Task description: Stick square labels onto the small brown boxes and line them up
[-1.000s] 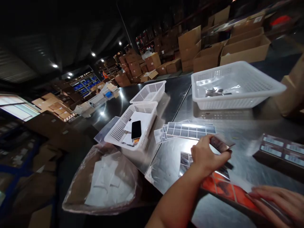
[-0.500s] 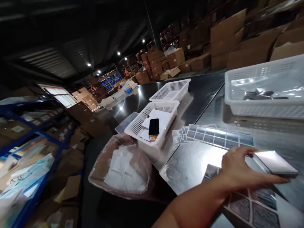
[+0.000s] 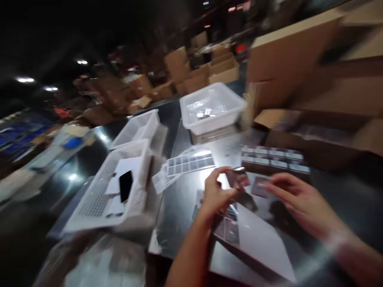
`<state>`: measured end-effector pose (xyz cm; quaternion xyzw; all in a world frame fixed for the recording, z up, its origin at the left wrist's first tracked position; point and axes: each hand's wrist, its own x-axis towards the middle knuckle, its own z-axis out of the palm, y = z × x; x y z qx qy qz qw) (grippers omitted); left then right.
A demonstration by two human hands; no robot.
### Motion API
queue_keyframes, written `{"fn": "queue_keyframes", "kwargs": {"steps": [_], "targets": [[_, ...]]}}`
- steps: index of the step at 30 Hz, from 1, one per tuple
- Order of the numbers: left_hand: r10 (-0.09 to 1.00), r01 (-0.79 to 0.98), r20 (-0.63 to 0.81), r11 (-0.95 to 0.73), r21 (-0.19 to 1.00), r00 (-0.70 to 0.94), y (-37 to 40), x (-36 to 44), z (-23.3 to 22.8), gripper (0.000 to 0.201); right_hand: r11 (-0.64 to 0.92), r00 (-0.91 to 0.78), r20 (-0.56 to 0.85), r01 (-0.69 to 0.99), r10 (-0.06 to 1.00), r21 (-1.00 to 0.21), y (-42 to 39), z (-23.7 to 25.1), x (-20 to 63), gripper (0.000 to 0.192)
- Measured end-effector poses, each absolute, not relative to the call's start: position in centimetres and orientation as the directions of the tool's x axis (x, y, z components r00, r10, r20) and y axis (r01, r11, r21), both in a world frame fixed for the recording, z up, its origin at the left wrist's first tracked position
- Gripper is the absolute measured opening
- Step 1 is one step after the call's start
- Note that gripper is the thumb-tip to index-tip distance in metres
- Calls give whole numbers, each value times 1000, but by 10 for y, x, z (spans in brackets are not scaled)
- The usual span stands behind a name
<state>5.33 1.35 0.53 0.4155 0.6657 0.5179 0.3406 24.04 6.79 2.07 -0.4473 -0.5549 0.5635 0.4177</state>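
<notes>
A small, shiny, box-like square piece (image 3: 239, 178) is pinched between the thumb and fingers of my left hand (image 3: 216, 193), just above the metal table (image 3: 176, 215). To its right, my right hand (image 3: 295, 199) has thumb and fingertips closed on a thin square (image 3: 259, 186), blurred and greyish. Beneath my left hand lies a sheet of dark square labels (image 3: 229, 231), partly hidden by the wrist. A white sheet (image 3: 263, 243) adjoins it. Another sheet with rows of squares (image 3: 275, 158) lies behind my right hand.
Overlapping grid sheets (image 3: 190, 162) lie left of my hands. A white basket (image 3: 140, 167) holds papers and a black phone (image 3: 125, 186); a second basket (image 3: 136, 129) stands behind it. A white bin (image 3: 214, 109) stands at the back. Cardboard boxes (image 3: 287, 59) rise behind; a plastic-lined bag (image 3: 104, 263) is at lower left.
The view has swung right, and things appear shifted left. My right hand has come into view with a thin square. My left hand still holds the shiny piece, now tilted up.
</notes>
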Motion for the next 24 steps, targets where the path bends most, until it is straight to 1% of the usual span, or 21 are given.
{"fn": "queue_keyframes", "kwargs": {"steps": [3,8,10,13,16,18,20,22,24], "targets": [[946,305,27,77,949,-323,18,53,1,58,-185,-302,-135,-144,944,-972,72,12,251,57],[977,334,8,65,940,-213,7,61,3,55,-281,-382,-176,-238,907,-930,66,18,251,64],[980,319,-14,78,944,-198,3,63,4,55,-310,-419,-183,-257,889,-915,63,23,253,66],[982,242,-34,79,967,-186,2,63,5,57,-351,-459,-186,-305,869,-885,64,30,258,65],[973,192,26,19,981,-228,3,63,4,54,-329,-429,-154,-370,890,-869,68,32,262,64],[963,244,81,-16,970,-259,2,63,4,51,-288,-404,-127,-369,906,-884,69,30,263,64],[960,354,124,-27,935,-253,1,63,3,51,-267,-415,-121,-315,902,-911,67,28,262,63],[964,476,168,-52,878,-205,1,63,1,51,-267,-440,-138,-246,887,-932,63,26,260,61],[962,571,235,-117,812,-138,1,62,0,49,-274,-454,-155,-207,877,-939,59,24,256,60]]}}
